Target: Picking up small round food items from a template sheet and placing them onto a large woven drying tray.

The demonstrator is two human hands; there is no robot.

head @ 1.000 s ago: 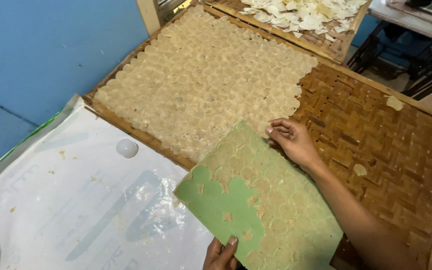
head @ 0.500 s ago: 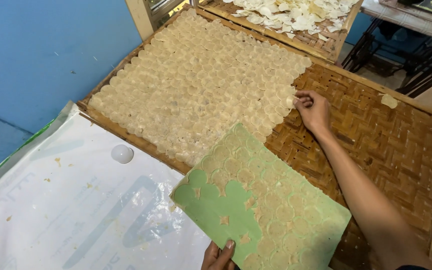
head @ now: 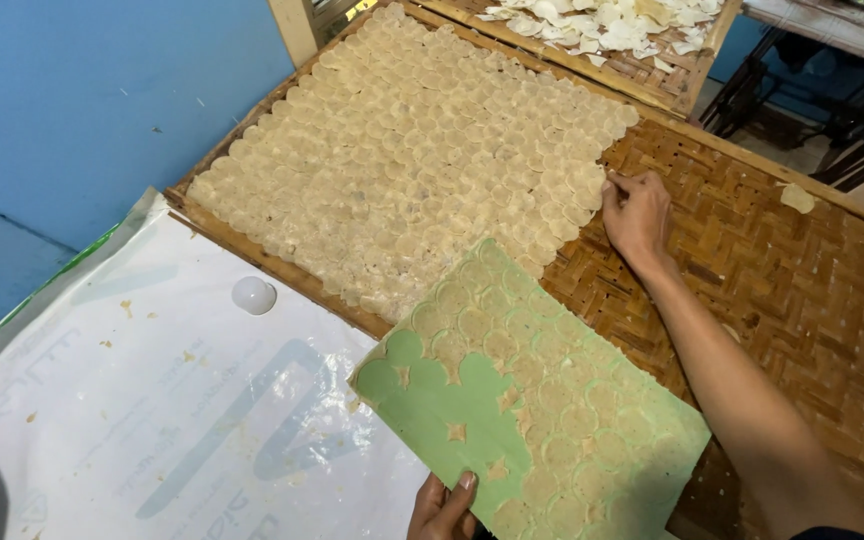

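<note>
Fingertips of my right hand [head: 637,212] pinch together at the edge of the pale dough discs [head: 422,150] spread over the woven bamboo tray [head: 782,290]. My left hand [head: 442,508] grips the near corner of the green board [head: 527,400], half covered in discs, tilted over the tray

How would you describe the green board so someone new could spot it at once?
Find the big woven bamboo tray half covered with pale round discs. At its near edge, the left hand holds a flat green board. It alone is green, with discs stuck on it.
</note>
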